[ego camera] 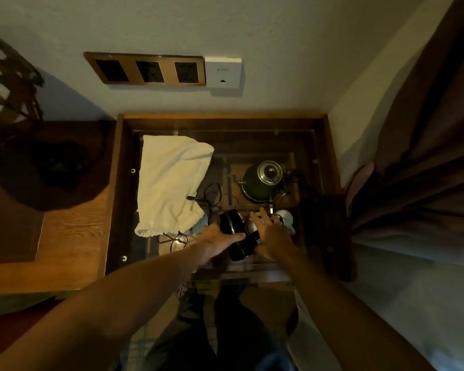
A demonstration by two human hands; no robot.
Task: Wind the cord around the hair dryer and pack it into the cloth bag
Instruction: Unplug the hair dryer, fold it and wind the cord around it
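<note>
A black hair dryer (235,231) lies over the glass-topped table (252,135), near its front. My left hand (217,236) grips the dryer's body from the left, thumb across it. My right hand (271,234) is at the dryer's right side, fingers closed on a stretch of the black cord near the barrel. The rest of the cord (212,195) loops loosely over the glass toward the plug beside the bag. A cream cloth bag (169,183) with a drawstring mouth lies flat on the left half of the table, mouth toward me.
A green kettle (263,180) with a metal lid and a white cup (285,219) stand below the glass on the right. Wall sockets (148,69) sit above the table. A curtain (413,156) hangs at the right, a wooden desk (73,223) at the left.
</note>
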